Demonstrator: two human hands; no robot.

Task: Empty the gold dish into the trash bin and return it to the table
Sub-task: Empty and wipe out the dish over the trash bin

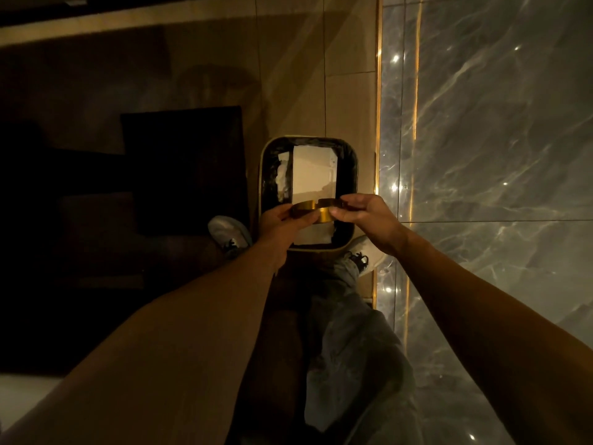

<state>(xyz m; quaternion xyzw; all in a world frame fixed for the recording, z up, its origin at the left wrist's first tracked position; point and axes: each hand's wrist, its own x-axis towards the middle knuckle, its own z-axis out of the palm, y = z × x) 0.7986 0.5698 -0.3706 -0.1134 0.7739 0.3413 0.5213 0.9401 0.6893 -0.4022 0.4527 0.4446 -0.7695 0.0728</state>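
Observation:
The gold dish [316, 211] is a small round metal dish with notches in its rim. Both hands hold it over the open trash bin [266, 187], tilted so that I see its outer wall. My left hand [279, 221] grips its left side and my right hand [362, 216] pinches its right side. The bin is rectangular with rounded corners, a pale rim and a black liner. White paper or a box [314, 175] lies inside it. The dish's inside is hidden from me.
The bin stands on a beige floor next to a glossy grey marble wall [481, 155] with gold trim. Dark furniture [183, 168] fills the left. My two shoes [227, 234] and jeans-clad legs are just below the bin.

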